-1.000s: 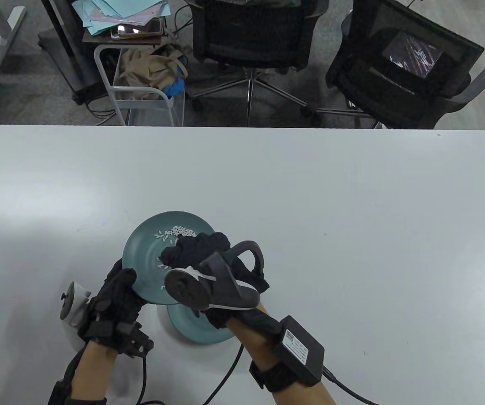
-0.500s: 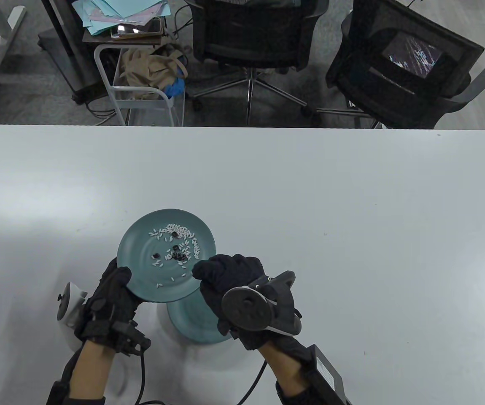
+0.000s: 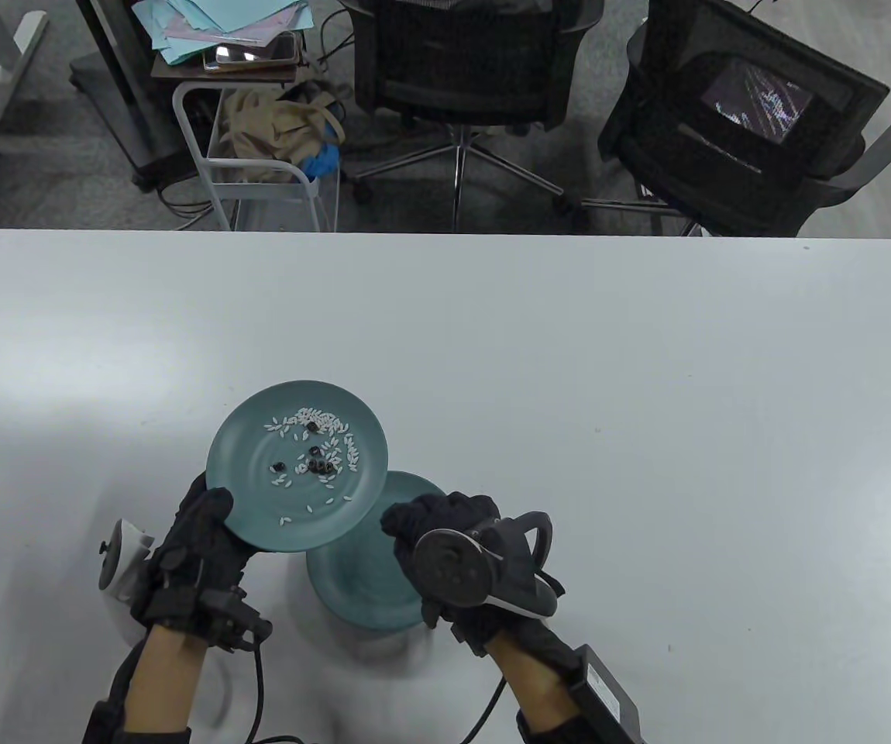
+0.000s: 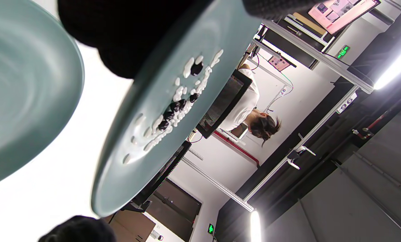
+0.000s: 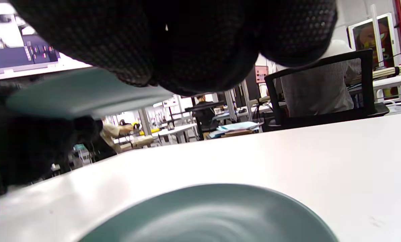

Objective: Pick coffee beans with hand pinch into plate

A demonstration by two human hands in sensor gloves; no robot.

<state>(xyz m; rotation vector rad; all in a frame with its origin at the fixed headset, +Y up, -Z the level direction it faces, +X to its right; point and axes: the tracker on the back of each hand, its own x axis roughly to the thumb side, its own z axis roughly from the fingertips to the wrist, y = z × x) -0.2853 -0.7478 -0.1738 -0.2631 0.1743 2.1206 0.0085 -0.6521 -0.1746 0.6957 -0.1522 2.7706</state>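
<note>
My left hand grips the near rim of a teal plate and holds it lifted off the table. White rice grains and several dark coffee beans lie on it; the beans also show in the left wrist view. A second teal plate rests on the table below and to the right, and it looks bare in the right wrist view. My right hand hovers over this lower plate with its fingers bunched together. Whatever is between them is hidden.
The white table stretches far and right of the plates. Two black office chairs and a white cart stand beyond its far edge. A black box is strapped to my right forearm.
My right hand has pulled back off the held plate, toward me and to the right, and now hangs over the lower plate. My left hand has shifted the held plate slightly left, uncovering the beans.
</note>
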